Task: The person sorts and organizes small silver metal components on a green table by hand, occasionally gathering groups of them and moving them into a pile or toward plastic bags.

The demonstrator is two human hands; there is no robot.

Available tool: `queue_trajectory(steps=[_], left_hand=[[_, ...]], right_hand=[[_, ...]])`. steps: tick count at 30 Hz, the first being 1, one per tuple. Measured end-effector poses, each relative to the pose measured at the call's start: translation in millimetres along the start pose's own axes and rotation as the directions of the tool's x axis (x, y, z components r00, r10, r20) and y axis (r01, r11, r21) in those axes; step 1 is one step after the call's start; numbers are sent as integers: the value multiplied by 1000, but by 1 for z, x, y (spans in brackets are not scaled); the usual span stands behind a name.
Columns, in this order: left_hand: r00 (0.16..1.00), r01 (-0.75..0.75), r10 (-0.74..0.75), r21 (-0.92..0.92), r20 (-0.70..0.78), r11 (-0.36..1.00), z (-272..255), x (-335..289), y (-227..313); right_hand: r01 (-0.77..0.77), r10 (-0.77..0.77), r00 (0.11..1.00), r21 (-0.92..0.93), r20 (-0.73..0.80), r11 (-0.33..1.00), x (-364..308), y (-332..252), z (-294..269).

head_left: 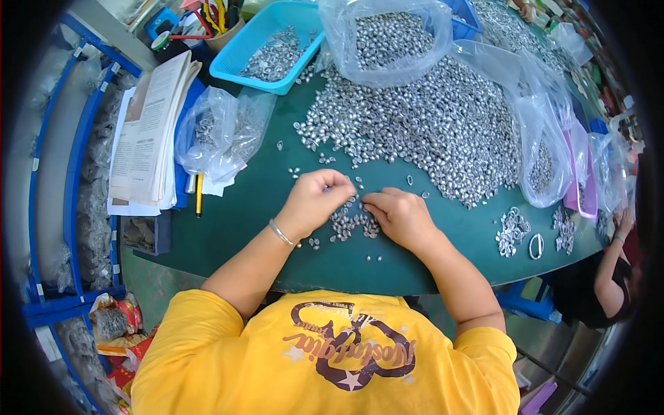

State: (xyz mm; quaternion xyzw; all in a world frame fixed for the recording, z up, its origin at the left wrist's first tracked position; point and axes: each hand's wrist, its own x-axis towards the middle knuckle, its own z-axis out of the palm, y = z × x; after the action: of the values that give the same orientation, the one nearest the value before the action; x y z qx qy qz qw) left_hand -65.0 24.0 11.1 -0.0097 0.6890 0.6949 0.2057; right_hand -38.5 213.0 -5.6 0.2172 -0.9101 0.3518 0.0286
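My left hand [317, 199], with a bracelet on its wrist, is closed in a pinch just above the green tabletop. Whatever its fingertips hold is too small to make out. Close by on the right, my right hand [401, 216] is curled with its fingertips pressed together, their contents hidden. Between and below both hands lies a small cluster of silver metal pieces [344, 227], teardrop or oval in shape. Beyond them spreads a large heap of similar silver pieces [415, 128].
A blue plastic basket [289, 87] and a clear plastic bag [337, 59], both holding metal pieces, stand at the back. Papers [149, 138] and a bagged batch [225, 131] lie left. Small piles [512, 232] sit right, near another person's arm [612, 266].
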Motion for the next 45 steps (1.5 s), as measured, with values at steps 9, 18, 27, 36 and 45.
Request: queue_trajectory(steps=[9,18,27,36,45], left_hand=[[977,-160,199,369,-71,916,-24,0,-8],[855,-415,493,785,163,460,-12,5,-17],[963,-268,255,364,85,892,-25,7,-10],[906,-415,372,589,202,693,-7,3,-12],[999,-8,24,-354,39,935,-28,16,0]], right_hand=[[29,-29,999,35,-20,999,7,-4,4],[-36,36,998,5,50,999,11,-10,8],[-410,351,912,534,214,739,25,-5,-13],[-371,296,926,703,233,607,17,11,-10],[-29,24,999,-150,-40,988,25,-3,7]])
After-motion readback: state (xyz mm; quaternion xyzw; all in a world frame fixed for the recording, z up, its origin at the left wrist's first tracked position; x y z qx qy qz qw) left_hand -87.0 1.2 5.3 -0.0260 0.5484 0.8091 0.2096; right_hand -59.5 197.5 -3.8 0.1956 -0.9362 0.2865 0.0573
